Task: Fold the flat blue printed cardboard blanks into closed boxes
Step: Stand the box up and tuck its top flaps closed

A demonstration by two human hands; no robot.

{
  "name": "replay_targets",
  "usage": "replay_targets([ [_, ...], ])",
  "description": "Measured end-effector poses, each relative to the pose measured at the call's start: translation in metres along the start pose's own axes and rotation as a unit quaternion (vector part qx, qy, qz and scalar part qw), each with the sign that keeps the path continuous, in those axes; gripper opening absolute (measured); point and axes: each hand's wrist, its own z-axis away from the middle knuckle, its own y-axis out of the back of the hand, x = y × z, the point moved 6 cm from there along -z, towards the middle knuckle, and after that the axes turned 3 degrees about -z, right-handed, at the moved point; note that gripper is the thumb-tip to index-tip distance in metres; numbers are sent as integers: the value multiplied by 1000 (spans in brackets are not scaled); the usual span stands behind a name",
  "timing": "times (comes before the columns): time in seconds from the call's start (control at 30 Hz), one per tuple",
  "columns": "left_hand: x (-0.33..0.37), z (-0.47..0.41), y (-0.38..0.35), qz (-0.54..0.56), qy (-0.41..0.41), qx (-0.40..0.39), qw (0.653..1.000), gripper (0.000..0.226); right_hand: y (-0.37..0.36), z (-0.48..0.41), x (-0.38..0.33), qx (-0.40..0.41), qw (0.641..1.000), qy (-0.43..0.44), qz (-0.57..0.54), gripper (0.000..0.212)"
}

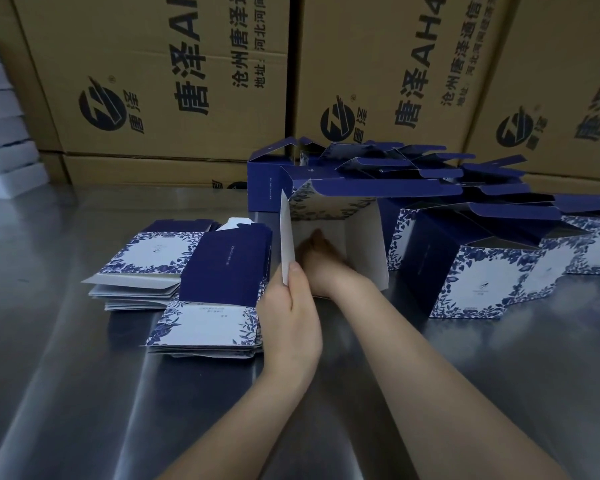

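The left hand (pixel 291 308) pinches the white side flap (pixel 287 237) of an open box (pixel 336 202) lying on the bench (pixel 84 393). The right hand (pixel 321 263) reaches inside that box; how its fingers lie cannot be told. Flat blanks (pixel 201 292) are stacked just left of the left hand, and folded boxes (pixel 482 285) stand right of the right hand.
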Motion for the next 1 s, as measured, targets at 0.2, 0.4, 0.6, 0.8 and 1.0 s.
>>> replay_targets([
  [0.2, 2, 0, 2, 0, -3, 16, 1000, 45, 19, 22, 4, 139, 990, 27, -15, 16],
  [0.4, 2, 1, 2, -11, 16, 22, 1000, 50, 8, 17, 10, 59, 998, 0, 23, 30],
  [0.6, 4, 0, 2, -24, -2, 15, 1000, 48, 14, 20, 10, 79, 996, 11, -47, 20],
  [0.8, 1, -2, 3, -22, 7, 21, 1000, 48, 25, 27, 17, 126, 990, -23, -59, 27],
  [1.0, 1, -2, 2, -28, 4, 6, 1000, 47, 30, 31, 14, 131, 989, -2, -63, 20],
])
